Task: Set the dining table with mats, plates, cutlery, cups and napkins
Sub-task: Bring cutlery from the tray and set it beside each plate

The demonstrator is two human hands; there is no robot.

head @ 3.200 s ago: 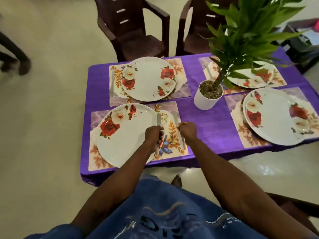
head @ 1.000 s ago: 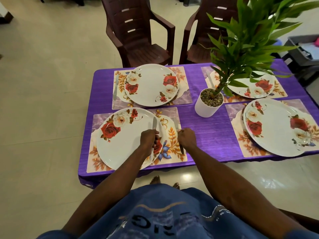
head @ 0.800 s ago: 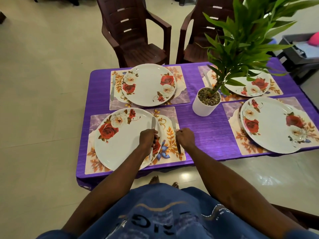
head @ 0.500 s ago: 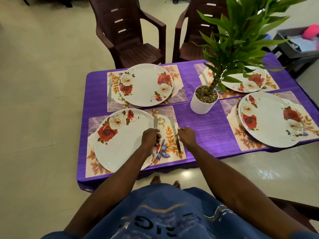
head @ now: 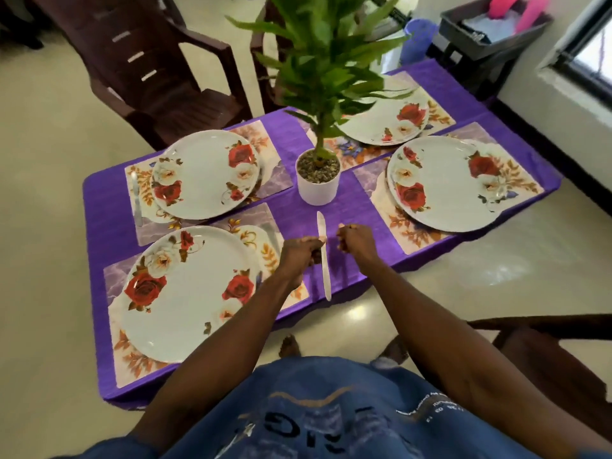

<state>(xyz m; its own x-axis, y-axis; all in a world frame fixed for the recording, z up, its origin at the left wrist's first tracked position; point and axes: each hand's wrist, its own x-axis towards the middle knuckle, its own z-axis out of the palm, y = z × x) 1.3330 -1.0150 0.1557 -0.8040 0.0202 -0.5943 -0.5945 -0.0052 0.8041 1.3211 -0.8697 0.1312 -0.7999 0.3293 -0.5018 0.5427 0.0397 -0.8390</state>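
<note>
A purple-clothed table [head: 109, 226] carries four floral mats, each with a rose-printed plate on it. The near-left plate [head: 188, 293] sits on its mat [head: 132, 369] at the table's near-left corner; a knife [head: 271, 235] lies on that mat's right part, just beside the plate's rim. The far-left plate [head: 205, 173] has a knife [head: 136, 200] lying along the left side of its mat. The near-right plate [head: 443, 183] and far-right plate [head: 387, 122] rest on mats toward the table's right end. A white pot [head: 318, 190] with a green plant stands at the table's middle, between the left and right pairs.

Near the middle of the near edge, the left hand [head: 299, 255] has its fingers curled round a white knife [head: 323, 256], held roughly at mid-length, blade pointing toward the pot and the other end reaching past the table's edge. The right hand [head: 356, 240] is just beside it, fingers curled in; it seems to hold nothing, though the blur makes that uncertain. The two hands are close but not touching.

Dark brown chairs [head: 155, 71] stand beyond the far edge.
</note>
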